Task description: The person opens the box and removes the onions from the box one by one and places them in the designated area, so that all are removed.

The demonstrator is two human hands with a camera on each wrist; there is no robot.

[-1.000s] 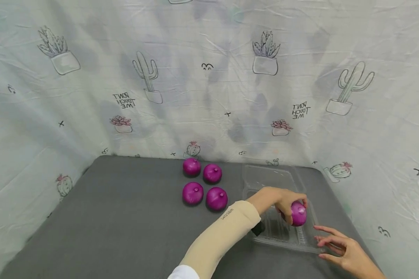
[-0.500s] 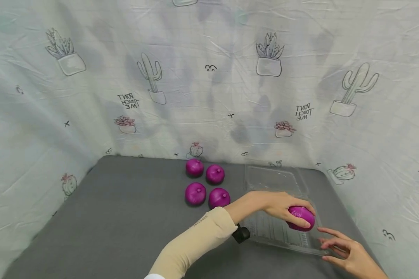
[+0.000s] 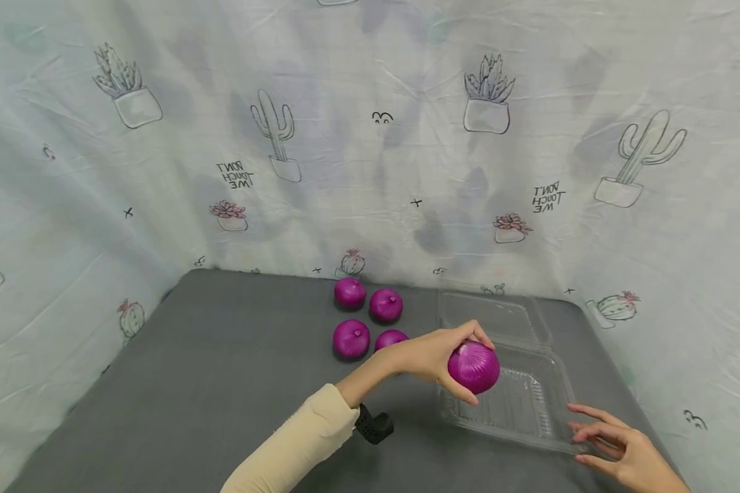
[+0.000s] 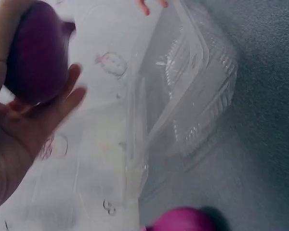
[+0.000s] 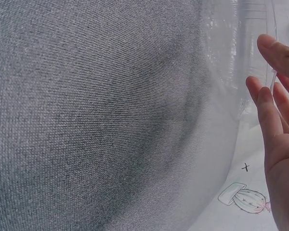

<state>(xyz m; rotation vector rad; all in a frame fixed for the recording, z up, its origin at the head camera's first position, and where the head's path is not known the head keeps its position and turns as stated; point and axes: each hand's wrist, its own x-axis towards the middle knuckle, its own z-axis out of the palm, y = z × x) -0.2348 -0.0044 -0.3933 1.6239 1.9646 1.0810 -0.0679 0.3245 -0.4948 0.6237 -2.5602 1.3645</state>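
My left hand [image 3: 424, 355] holds a purple-red onion [image 3: 476, 368] above the near-left part of a clear plastic clamshell box [image 3: 545, 444]. In the left wrist view the fingers lie around the onion [image 4: 38, 53], whose stem end points right. The box's hinged lid [image 3: 490, 319] lies open toward the back, and no onion shows in the base. Beside the box's near right corner is my right hand [image 3: 623, 448], thumb and fingers spread and relaxed at the rim. In the right wrist view those fingers [image 5: 269, 113] lie by the clear edge; whether they touch it is unclear.
Several more onions [image 3: 351, 339] stand grouped on the grey tabletop [image 3: 240, 383], left of the box. My left forearm partly covers the nearest one [image 3: 392, 338]. A patterned cloth curtain [image 3: 321, 137] hangs behind the table and along both sides.
My left hand has lifted the onion out from over the box's right side and carried it left. The right hand has stayed by the box corner.
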